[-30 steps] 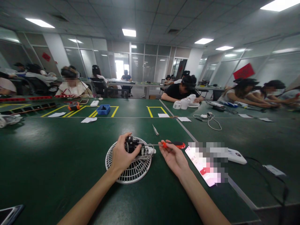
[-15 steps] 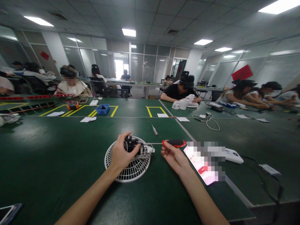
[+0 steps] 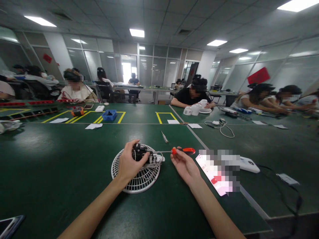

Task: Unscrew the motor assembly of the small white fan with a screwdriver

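Half-curled, the right hand (image 3: pixel 185 165) pinched a red-handled screwdriver (image 3: pixel 173 151), whose straight metal shaft (image 3: pixel 163 152) pointed leftward, to the blocky black mechanism (image 3: pixel 139 154) which the left hand (image 3: pixel 128 164) clasped.

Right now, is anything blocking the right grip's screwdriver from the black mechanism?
Nothing visible blocks the screwdriver between the right grip and the black mechanism. A white cable loops near its shaft; whether they touch is unclear.

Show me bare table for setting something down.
The green table is bare left of the white grille, between the paper slips and the left forearm. Another patch lies between it and the right forearm. Crowded: right of the right hand, with the lit phone and white device.
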The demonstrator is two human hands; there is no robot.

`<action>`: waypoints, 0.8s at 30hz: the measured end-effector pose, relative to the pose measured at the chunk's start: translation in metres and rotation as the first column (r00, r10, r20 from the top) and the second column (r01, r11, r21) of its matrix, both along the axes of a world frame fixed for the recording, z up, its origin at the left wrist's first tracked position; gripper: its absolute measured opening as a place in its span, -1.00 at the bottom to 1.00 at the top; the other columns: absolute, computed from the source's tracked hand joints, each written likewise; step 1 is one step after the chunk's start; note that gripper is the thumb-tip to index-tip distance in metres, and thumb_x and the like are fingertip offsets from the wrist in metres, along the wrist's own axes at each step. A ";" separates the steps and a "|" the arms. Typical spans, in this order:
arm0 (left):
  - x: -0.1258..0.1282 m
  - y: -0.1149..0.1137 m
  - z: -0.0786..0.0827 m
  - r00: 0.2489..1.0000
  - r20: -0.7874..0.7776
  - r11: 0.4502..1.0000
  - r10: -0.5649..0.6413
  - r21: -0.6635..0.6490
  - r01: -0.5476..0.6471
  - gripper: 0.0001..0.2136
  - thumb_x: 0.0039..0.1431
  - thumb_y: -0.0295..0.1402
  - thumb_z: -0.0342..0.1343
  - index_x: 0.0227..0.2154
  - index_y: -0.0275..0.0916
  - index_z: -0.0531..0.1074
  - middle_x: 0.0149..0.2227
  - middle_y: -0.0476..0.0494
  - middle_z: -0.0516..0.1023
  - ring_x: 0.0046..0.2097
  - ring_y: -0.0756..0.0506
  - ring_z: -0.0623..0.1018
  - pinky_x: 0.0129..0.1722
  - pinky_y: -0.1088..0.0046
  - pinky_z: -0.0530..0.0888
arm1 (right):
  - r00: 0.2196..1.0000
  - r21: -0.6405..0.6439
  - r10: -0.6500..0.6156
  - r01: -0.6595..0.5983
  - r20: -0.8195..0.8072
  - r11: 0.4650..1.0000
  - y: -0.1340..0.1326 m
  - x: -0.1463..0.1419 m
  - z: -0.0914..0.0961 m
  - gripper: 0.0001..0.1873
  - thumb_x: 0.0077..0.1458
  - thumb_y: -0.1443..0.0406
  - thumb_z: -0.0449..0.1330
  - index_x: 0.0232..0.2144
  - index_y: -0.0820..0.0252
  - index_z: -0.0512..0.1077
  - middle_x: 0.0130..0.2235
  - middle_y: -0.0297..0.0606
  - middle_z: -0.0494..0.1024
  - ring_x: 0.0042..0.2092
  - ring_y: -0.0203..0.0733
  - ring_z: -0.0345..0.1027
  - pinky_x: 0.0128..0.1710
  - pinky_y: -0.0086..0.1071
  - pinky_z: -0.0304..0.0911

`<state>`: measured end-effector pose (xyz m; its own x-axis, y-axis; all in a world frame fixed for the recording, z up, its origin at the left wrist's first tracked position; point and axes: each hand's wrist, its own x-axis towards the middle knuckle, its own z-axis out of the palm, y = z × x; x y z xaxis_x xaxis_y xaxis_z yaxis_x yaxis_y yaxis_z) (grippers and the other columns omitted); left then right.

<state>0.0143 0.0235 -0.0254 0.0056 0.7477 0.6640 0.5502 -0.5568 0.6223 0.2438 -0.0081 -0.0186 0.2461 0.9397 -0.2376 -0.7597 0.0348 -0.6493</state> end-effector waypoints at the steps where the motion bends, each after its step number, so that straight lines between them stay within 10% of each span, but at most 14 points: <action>1: 0.000 0.000 0.000 1.000 -0.002 1.000 0.001 0.000 -0.001 -0.51 0.12 -0.17 0.30 0.08 -0.17 0.36 0.00 -0.19 0.51 0.01 -0.21 0.54 0.05 0.15 0.50 | 1.000 -0.011 -0.008 0.008 0.003 1.000 0.000 0.000 0.000 -0.73 -0.13 0.45 0.48 -0.38 0.15 0.51 -0.35 -0.30 0.65 -0.31 -0.26 0.55 -0.23 -0.40 0.50; 8: -0.001 0.000 -0.001 1.000 -0.003 1.000 0.000 -0.007 0.000 -0.51 0.13 -0.15 0.30 0.09 -0.15 0.35 0.01 -0.18 0.51 0.02 -0.22 0.55 0.04 0.15 0.51 | 0.994 -0.054 -0.065 0.070 0.086 0.996 0.001 -0.003 0.000 -0.76 -0.13 0.37 0.52 -0.47 0.20 0.50 -0.50 -0.30 0.58 -0.48 -0.29 0.44 -0.45 -0.46 0.45; 18: -0.001 0.001 -0.002 1.000 -0.005 1.000 0.002 0.008 -0.002 -0.51 0.13 -0.18 0.29 0.09 -0.15 0.35 -0.01 -0.18 0.50 0.02 -0.22 0.55 0.05 0.17 0.51 | 0.997 0.050 -0.075 0.075 0.014 0.996 0.002 -0.003 -0.005 -0.70 -0.19 0.53 0.43 -0.44 0.13 0.46 -0.37 -0.32 0.64 -0.24 -0.21 0.57 -0.09 -0.33 0.55; 24: -0.001 0.001 -0.002 1.000 -0.007 1.000 -0.001 0.005 0.001 -0.50 0.12 -0.19 0.31 0.09 -0.15 0.35 -0.01 -0.17 0.51 0.01 -0.21 0.55 0.03 0.18 0.51 | 0.993 -0.061 -0.060 0.066 0.100 0.996 0.001 -0.004 -0.004 -0.71 -0.16 0.32 0.54 -0.43 0.19 0.50 -0.46 -0.27 0.61 -0.46 -0.26 0.48 -0.44 -0.43 0.51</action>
